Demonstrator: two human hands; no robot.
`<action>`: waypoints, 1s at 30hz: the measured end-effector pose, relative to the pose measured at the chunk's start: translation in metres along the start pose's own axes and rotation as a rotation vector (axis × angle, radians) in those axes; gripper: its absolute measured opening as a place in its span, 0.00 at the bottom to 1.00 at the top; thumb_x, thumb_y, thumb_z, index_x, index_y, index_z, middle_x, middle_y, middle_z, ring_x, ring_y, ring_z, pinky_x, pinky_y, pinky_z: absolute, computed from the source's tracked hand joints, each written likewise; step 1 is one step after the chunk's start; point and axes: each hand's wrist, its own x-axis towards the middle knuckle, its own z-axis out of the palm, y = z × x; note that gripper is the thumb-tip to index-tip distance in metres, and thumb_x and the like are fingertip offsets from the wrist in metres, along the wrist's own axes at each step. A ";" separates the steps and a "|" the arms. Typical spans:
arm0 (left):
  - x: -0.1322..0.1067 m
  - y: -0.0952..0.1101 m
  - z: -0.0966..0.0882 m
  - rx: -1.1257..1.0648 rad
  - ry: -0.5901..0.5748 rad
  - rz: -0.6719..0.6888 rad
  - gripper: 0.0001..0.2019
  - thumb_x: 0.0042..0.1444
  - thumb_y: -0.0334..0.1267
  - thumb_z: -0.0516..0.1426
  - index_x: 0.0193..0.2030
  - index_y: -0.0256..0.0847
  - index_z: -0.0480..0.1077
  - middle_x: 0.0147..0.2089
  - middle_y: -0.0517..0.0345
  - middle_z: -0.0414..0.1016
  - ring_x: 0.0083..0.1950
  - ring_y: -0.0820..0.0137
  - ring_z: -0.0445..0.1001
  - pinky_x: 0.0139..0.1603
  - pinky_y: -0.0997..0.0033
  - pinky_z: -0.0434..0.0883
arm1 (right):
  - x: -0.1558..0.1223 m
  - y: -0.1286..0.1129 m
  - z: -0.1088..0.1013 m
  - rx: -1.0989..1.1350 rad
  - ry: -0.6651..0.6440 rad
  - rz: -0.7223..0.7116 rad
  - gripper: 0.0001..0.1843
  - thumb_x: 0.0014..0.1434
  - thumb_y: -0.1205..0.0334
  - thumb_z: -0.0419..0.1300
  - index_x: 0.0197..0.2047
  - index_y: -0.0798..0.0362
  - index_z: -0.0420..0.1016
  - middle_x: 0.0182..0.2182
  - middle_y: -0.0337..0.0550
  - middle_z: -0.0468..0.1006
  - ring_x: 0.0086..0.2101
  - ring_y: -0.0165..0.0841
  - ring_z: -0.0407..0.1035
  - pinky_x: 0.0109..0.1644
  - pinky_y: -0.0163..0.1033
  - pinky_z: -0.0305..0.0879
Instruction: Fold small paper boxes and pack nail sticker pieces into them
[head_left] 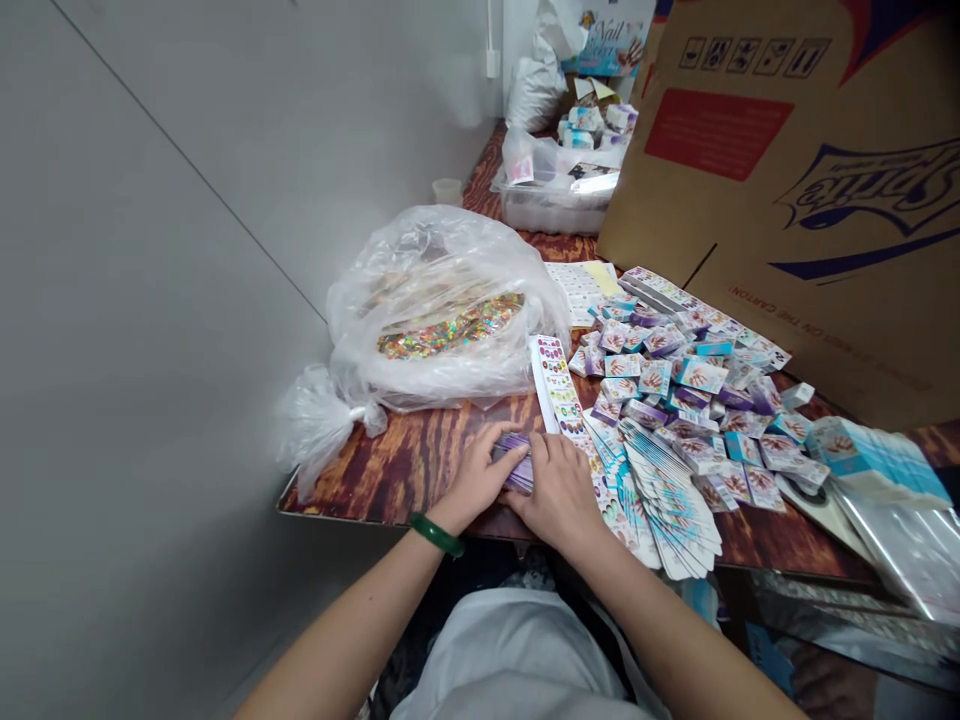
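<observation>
Near the table's front edge, both hands close round a small stack of purple cards [517, 462]. My left hand [480, 468], with a green bangle above the wrist, grips the stack from its left side. From the right, my right hand [559, 490] wraps its fingers over the same stack and partly hides it. Just right of that hand lie a fanned pile of flat white and blue cards [664, 500] and a strip printed with colourful oval patterns [559, 385]. Whether the stack is flat cards or unfolded boxes cannot be made out.
Behind my hands sits a clear plastic bag [450, 300] of glittery pieces. Many small nail-picture boxes [660, 375] are heaped at right. A large Sprite carton [787, 200] stands behind them. Further back is a plastic tub [555, 205]. A grey wall [187, 250] borders the left.
</observation>
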 end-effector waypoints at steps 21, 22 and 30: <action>-0.010 0.031 0.037 -0.242 -0.071 -0.360 0.40 0.58 0.59 0.47 0.69 0.40 0.36 0.72 0.48 0.34 0.72 0.60 0.32 0.70 0.53 0.35 | -0.004 0.013 -0.021 -0.014 -0.036 0.265 0.23 0.62 0.52 0.46 0.51 0.59 0.69 0.42 0.59 0.74 0.44 0.49 0.69 0.46 0.50 0.64; -0.005 0.034 0.039 -0.249 -0.092 -0.344 0.40 0.58 0.59 0.46 0.69 0.40 0.35 0.72 0.49 0.31 0.72 0.61 0.30 0.70 0.54 0.34 | -0.004 0.017 -0.021 0.004 -0.011 0.275 0.24 0.62 0.53 0.47 0.53 0.60 0.67 0.43 0.60 0.73 0.45 0.48 0.69 0.46 0.49 0.64; -0.017 0.035 0.029 -0.207 -0.128 -0.360 0.41 0.58 0.62 0.42 0.70 0.37 0.35 0.72 0.50 0.32 0.72 0.63 0.31 0.70 0.58 0.34 | -0.002 0.022 -0.022 0.309 0.052 0.336 0.22 0.57 0.51 0.55 0.48 0.59 0.70 0.35 0.52 0.77 0.37 0.43 0.72 0.40 0.42 0.65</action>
